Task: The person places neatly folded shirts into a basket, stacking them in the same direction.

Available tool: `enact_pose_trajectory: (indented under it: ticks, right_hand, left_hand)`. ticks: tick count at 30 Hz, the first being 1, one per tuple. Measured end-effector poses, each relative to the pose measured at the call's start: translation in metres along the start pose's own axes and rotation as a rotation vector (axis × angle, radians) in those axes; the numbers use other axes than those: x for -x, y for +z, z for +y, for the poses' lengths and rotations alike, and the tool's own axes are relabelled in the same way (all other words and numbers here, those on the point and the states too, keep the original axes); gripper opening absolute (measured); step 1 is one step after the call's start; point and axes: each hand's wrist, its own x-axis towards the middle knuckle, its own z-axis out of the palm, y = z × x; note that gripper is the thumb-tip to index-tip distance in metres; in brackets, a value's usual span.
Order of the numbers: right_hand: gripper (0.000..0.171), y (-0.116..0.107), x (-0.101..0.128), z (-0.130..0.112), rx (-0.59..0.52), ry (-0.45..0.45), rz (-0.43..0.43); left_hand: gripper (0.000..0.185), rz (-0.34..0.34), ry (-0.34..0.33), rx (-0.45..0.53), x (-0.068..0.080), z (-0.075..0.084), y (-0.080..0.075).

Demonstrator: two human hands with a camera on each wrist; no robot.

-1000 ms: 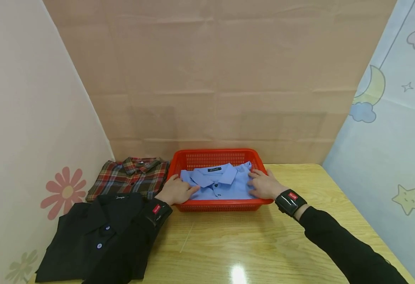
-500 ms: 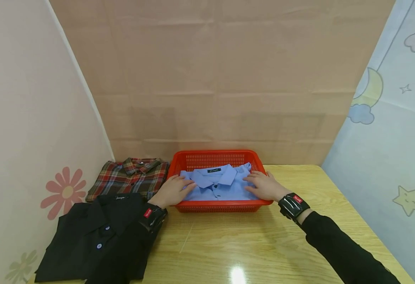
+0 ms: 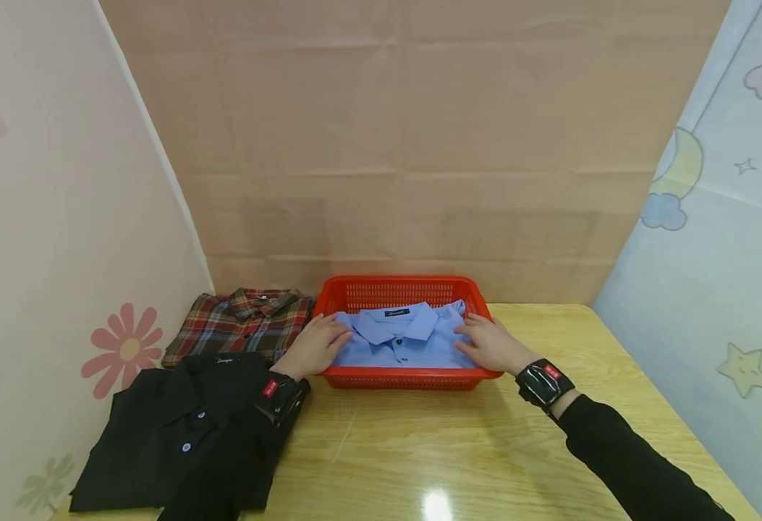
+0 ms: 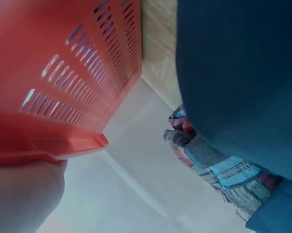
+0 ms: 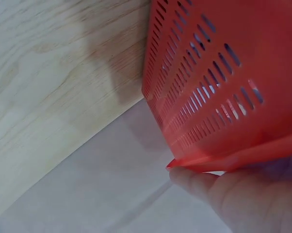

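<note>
A folded light blue shirt [image 3: 396, 346] lies in a red plastic basket [image 3: 407, 379], collar toward the back, in the head view. My left hand [image 3: 314, 349] reaches over the basket's left rim, its fingers resting on the shirt's left edge. On the other side, my right hand [image 3: 494, 344] lies across the right rim with its fingers spread on the shirt's right part. Both wrist views look at the slotted outer walls of the basket, with part of the left hand [image 4: 27, 196] and right hand [image 5: 255, 199] right at the rim; most fingertips are hidden there.
Left of the basket lies a folded plaid shirt [image 3: 224, 329]. In front of it is a folded black shirt [image 3: 153, 441], partly covered by the left sleeve. The wooden table [image 3: 407, 449] ends at a brown paper-covered wall [image 3: 381, 159] behind the basket.
My left thumb has drawn back from the shirt's front toward the left rim, and the left fingers have shifted slightly. My right hand has moved only a little. The basket stays in place.
</note>
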Motion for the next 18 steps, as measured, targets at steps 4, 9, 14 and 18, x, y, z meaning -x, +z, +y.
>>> enact_pose_trajectory:
  ticks: [4, 9, 14, 18]
  right_hand:
    - [0.04, 0.002, 0.0, -0.002, -0.019, 0.026, 0.005]
    - [0.046, 0.003, 0.001, -0.016, -0.048, 0.011, 0.055]
    - [0.051, 0.002, 0.001, -0.043, -0.08, -0.082, 0.087]
    - [0.055, 0.002, -0.002, -0.067, -0.12, -0.129, 0.078]
  left_hand:
    - [0.033, 0.032, -0.021, 0.042, 0.0, -0.003, 0.001]
    - [0.035, 0.09, -0.051, 0.163, 0.006, -0.005, -0.002]
    - [0.034, 0.139, -0.074, 0.23, 0.018, -0.008, -0.01]
    - [0.033, 0.191, -0.085, 0.241, 0.029, -0.014, -0.018]
